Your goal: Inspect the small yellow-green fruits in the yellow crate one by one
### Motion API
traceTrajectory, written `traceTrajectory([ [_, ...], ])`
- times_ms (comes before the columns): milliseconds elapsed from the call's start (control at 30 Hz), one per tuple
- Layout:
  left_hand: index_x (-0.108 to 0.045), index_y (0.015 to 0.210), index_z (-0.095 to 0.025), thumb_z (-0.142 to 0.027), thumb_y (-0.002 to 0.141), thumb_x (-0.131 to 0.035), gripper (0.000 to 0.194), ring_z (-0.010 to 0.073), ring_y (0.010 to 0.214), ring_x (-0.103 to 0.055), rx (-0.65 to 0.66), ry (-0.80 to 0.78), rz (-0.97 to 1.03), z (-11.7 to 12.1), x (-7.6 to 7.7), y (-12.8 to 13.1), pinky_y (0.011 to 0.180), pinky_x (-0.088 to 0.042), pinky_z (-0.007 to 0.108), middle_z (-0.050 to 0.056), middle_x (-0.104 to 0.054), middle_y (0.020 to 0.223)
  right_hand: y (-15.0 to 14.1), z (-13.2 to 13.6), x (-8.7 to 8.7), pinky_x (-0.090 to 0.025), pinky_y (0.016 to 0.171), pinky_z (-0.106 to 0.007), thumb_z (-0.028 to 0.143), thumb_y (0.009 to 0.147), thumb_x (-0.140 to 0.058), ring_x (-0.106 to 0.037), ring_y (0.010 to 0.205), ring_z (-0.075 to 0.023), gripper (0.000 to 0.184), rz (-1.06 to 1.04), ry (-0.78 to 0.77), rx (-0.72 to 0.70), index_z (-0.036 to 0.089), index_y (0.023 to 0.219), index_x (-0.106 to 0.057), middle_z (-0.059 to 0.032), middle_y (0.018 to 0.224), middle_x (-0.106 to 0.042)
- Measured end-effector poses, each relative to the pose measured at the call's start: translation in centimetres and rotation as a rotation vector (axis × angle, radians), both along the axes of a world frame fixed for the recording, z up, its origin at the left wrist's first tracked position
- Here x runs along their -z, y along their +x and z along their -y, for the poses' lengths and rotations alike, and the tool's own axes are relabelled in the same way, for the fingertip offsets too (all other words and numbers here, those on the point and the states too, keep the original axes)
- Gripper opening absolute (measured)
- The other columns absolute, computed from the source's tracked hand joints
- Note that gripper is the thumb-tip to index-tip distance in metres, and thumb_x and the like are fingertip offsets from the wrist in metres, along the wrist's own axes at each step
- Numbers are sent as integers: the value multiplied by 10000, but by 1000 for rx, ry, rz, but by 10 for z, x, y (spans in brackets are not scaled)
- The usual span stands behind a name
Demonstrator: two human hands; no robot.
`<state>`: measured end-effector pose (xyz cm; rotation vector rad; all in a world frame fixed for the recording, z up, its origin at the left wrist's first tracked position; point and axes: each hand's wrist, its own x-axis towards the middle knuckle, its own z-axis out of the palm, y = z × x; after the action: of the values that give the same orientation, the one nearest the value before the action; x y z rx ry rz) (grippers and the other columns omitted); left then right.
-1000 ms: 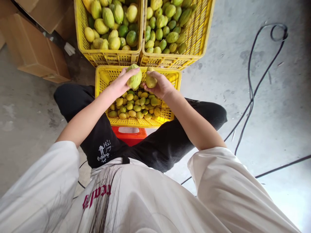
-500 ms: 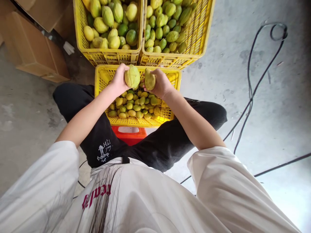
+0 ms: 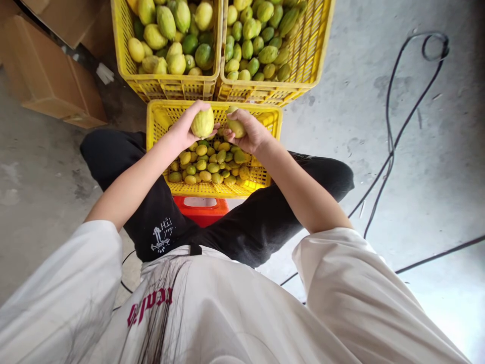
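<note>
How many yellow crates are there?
3: near crate under the hands between the person's knees, far-left crate and far-right crate beyond it; more may be out of view.

— What did the concrete floor (image 3: 417,167) carry beyond the fingers?

— Two yellow crates, the left crate (image 3: 166,86) and the right crate (image 3: 273,91), stood side by side just past the fingertips. A nearer crate (image 3: 212,189) sat directly beneath them.

— And off to the sides?

— Cardboard boxes (image 3: 53,81) lay well left of the fingers, a black cable (image 3: 394,146) trailed well to their right, and a red stool (image 3: 200,210) stood nearer the body than the fingers.
</note>
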<state>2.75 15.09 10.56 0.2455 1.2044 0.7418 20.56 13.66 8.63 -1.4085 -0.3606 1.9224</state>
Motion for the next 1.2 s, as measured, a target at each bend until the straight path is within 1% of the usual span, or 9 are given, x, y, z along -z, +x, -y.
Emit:
traceTrajectory([
  [167,-634,1101,-201,-335,1079,-675,142,268,1264,-773,-1,12,14,-3,13,-4,1105,-650,385,77,-692,1019,-2,1,-7,-336,482,-244,266,1018,-685,-459,613,-126,105,8,2,-69,252,969,-594,26,779,-635],
  [267,-640,1213,-222,-354,1054,-714,219,288,1257,-775,1,7,-24,-5,13,-5,1096,-660,428,82,-720,1091,-3,1,-8,-336,477,-248,446,1051,-743,-467,576,-133,236,69,34,-77,262,1017,-600,47,735,-580],
  [367,-624,1299,-213,-338,1101,-535,251,354,1327,-753,-18,-6,-24,-7,9,-4,1056,-660,509,86,-715,1136,-2,-1,-7,-415,510,-235,630,1099,-631,-559,612,-149,383,50,16,-39,265,997,-578,28,765,-596],
  [500,-620,1303,-180,-259,1074,-417,316,405,1384,-718,-21,8,-6,-8,5,-1,1022,-652,567,97,-718,1152,-2,-4,-6,-602,709,-304,563,1121,-587,-720,803,-188,330,52,-65,-1,256,999,-584,3,876,-672],
  [600,-628,1298,-163,-218,1071,-389,334,388,1408,-711,-3,14,-30,-8,7,1,1057,-627,561,80,-711,1150,-4,-3,-6,-641,805,-355,486,1108,-629,-750,900,-209,265,52,-73,1,235,1027,-602,-5,901,-691],
  [767,-661,1175,-214,-338,1095,-604,159,303,1355,-747,49,20,-48,-3,8,3,1103,-636,426,71,-743,1059,-8,1,-12,-585,673,-243,287,1048,-671,-635,714,-141,99,67,-58,16,230,990,-615,8,783,-660],
  [833,-659,1123,-225,-361,1098,-655,138,283,1314,-766,65,43,-35,0,7,3,1110,-640,422,55,-742,1013,-9,3,-13,-564,626,-228,248,1000,-699,-607,664,-137,100,47,-72,-14,235,944,-617,-4,766,-668],
  [1033,-659,1010,-246,-319,1073,-713,111,295,1356,-721,89,34,-10,8,7,3,1224,-572,450,32,-720,822,-9,7,-6,-470,497,-230,281,967,-773,-526,578,-123,208,58,-36,-90,247,861,-598,9,775,-660],
  [1200,-681,1094,-231,-401,1092,-674,170,330,1382,-714,66,10,-9,5,12,4,1145,-621,482,64,-730,942,-9,7,-4,-555,596,-282,567,1020,-733,-589,683,-171,341,18,-39,-76,266,931,-600,0,769,-640],
])
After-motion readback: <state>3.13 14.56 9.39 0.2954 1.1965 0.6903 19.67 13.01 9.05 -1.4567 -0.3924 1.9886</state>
